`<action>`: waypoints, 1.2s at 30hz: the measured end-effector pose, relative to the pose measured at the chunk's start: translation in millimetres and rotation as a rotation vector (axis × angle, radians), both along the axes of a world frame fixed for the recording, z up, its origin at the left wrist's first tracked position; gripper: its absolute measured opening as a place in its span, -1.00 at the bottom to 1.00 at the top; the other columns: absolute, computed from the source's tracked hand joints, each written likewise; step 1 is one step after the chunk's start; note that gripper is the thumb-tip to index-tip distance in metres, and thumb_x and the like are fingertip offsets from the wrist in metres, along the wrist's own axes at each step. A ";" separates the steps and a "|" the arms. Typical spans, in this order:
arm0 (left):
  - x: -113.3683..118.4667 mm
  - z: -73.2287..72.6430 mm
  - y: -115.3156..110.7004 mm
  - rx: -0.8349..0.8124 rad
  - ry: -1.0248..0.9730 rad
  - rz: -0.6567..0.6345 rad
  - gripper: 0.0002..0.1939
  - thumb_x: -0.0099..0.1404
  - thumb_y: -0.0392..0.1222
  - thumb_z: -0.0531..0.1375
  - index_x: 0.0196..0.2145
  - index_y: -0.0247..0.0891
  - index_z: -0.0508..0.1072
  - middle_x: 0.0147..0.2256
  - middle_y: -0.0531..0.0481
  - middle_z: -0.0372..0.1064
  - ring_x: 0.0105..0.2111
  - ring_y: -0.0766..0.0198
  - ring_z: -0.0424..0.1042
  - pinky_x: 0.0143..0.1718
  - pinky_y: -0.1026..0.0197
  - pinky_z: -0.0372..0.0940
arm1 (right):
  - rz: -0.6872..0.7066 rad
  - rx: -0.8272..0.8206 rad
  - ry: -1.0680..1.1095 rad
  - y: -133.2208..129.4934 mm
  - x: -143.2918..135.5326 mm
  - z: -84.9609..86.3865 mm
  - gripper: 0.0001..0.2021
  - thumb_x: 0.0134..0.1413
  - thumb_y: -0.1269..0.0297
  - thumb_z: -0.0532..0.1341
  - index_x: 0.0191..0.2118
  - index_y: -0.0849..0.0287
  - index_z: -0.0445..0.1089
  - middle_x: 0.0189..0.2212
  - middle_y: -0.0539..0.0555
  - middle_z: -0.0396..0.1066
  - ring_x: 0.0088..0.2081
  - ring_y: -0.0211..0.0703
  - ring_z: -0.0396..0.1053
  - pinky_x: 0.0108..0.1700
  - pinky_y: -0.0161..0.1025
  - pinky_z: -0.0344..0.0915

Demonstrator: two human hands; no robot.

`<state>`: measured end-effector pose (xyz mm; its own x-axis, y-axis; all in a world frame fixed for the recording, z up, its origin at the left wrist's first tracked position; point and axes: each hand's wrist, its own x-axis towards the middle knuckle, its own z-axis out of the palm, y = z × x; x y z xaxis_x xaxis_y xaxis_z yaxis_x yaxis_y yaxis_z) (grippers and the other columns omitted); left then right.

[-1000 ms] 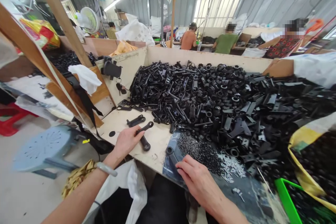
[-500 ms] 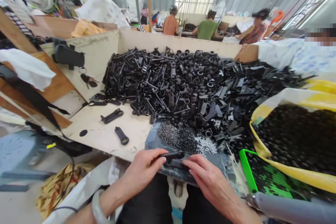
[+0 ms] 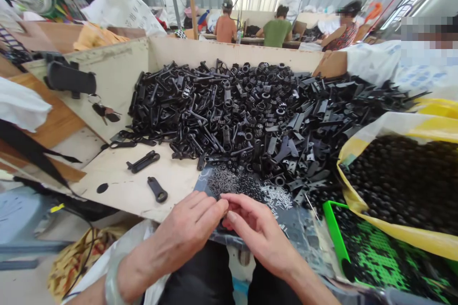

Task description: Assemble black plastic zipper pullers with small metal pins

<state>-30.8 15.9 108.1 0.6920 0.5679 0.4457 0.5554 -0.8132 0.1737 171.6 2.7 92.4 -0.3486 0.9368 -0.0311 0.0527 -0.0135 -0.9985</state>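
My left hand [image 3: 193,221] is closed, its fingers curled over a black plastic part [image 3: 222,229] that is mostly hidden. Against it, the thumb and fingers of my right hand [image 3: 255,226] come together at the far end of that part; what they pinch is covered. Both hands are above a dark work mat [image 3: 300,228]. Just beyond my fingertips lie small grey pieces [image 3: 223,181], small black pieces [image 3: 250,187] and silvery pins [image 3: 277,196] in loose heaps.
A large pile of black plastic parts [image 3: 222,109] fills the back of the wooden-walled bench. Loose black levers [image 3: 157,189] lie at left. At right are a yellow-white sack [image 3: 347,152] of black pieces and a green tray [image 3: 334,233]. Several people sit farther back.
My hands have drawn together, and the black part seen between them is now mostly covered by my fingers. The electric screwdriver-like grey tool at right shows less. The camera view has shifted slightly.
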 end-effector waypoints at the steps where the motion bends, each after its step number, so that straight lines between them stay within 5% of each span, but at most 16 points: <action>1: 0.5 2.3 2.2 -0.017 0.003 -0.027 -0.71 0.46 -0.44 0.07 0.11 -0.34 0.33 -0.23 -0.09 0.51 -0.30 0.17 0.46 -0.22 0.11 0.40 | 0.037 -0.051 0.058 2.5 -0.9 -0.2 -0.68 0.35 0.08 0.21 0.07 0.12 0.49 -0.16 0.10 0.58 -0.20 -0.10 0.55 -0.12 -0.16 0.51; 5: 3.1 -6.7 4.6 -0.122 -0.015 -0.127 -0.63 0.46 -0.44 0.10 0.17 -0.26 0.29 -0.13 -0.12 0.53 -0.17 0.15 0.49 -0.10 0.10 0.43 | 0.115 -0.035 0.043 10.1 6.0 -4.9 -0.65 0.37 -0.01 0.17 -0.01 0.14 0.53 -0.14 0.09 0.59 -0.12 -0.05 0.53 -0.04 -0.17 0.46; 9: 1.4 -42.0 -3.7 -0.151 -0.284 0.020 -0.56 0.45 -0.19 0.22 0.21 -0.25 0.23 -0.05 -0.20 0.50 -0.05 0.09 0.51 -0.03 0.07 0.46 | 0.077 -0.003 -0.237 12.8 23.0 -22.7 -0.72 0.43 0.13 0.13 0.14 0.07 0.35 -0.21 0.03 0.58 -0.23 -0.12 0.53 -0.14 -0.21 0.44; 12: 1.6 -67.0 -12.3 -0.179 -0.378 0.199 -0.65 0.47 -0.23 0.19 0.16 -0.24 0.29 -0.14 -0.12 0.50 -0.15 0.15 0.51 -0.09 0.11 0.47 | 0.010 0.225 -0.496 10.5 31.5 -40.9 -0.89 0.41 0.25 0.16 -0.05 0.07 0.39 -0.28 0.03 0.54 -0.29 -0.10 0.47 -0.17 -0.17 0.40; 15: 7.2 -79.6 -17.1 -0.184 -0.272 0.211 -0.78 0.45 -0.28 0.19 0.04 -0.23 0.42 -0.12 -0.14 0.49 -0.13 0.11 0.49 -0.09 0.07 0.44 | -0.049 0.519 -0.550 5.5 33.9 -56.0 -0.87 0.42 0.37 0.14 -0.13 0.09 0.45 -0.17 0.10 0.53 -0.14 -0.04 0.44 -0.05 -0.11 0.38; 18: 13.7 -85.2 -18.7 -0.123 -0.155 0.152 -0.85 0.45 -0.31 0.19 -0.06 -0.22 0.49 -0.01 -0.17 0.50 0.00 0.00 0.46 0.00 -0.05 0.39 | -0.128 0.606 -0.561 -1.0 35.4 -64.3 -0.86 0.40 0.40 0.18 -0.12 0.09 0.49 -0.13 0.12 0.51 -0.11 -0.04 0.42 -0.03 -0.10 0.39; 21: 16.4 -91.0 -19.1 -0.091 -0.121 0.119 -0.84 0.46 -0.34 0.15 -0.09 -0.22 0.50 0.04 -0.16 0.52 0.07 -0.02 0.44 0.05 -0.09 0.36 | -0.149 0.522 -0.551 -7.1 37.9 -67.2 -0.87 0.35 0.41 0.23 -0.12 0.08 0.53 -0.14 0.12 0.48 -0.09 -0.05 0.44 -0.04 -0.14 0.42; 28: 19.6 -94.5 -17.7 -0.052 -0.128 0.102 -0.80 0.46 -0.39 0.11 -0.09 -0.26 0.51 0.00 -0.17 0.55 0.01 0.01 0.48 -0.01 -0.04 0.44 | -0.077 0.432 -0.578 -5.9 40.5 -57.0 -0.87 0.33 0.39 0.25 -0.14 0.08 0.56 -0.21 0.07 0.50 -0.16 -0.12 0.48 -0.10 -0.23 0.43; 36: 23.3 -88.8 -21.4 -0.110 -0.127 0.130 -0.76 0.41 -0.44 0.09 -0.10 -0.25 0.51 0.01 -0.19 0.53 0.02 0.03 0.47 0.03 0.00 0.47 | -0.261 0.421 -0.768 65.2 37.9 -39.7 -0.83 0.36 0.33 0.19 -0.19 0.07 0.55 -0.23 0.03 0.53 -0.24 -0.16 0.51 -0.16 -0.28 0.39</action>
<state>-7.5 -5.5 19.4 0.5521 0.6985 0.4553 0.6223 -0.7086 0.3325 209.6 67.9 52.6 -0.1488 0.9695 0.1950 0.7508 0.2391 -0.6157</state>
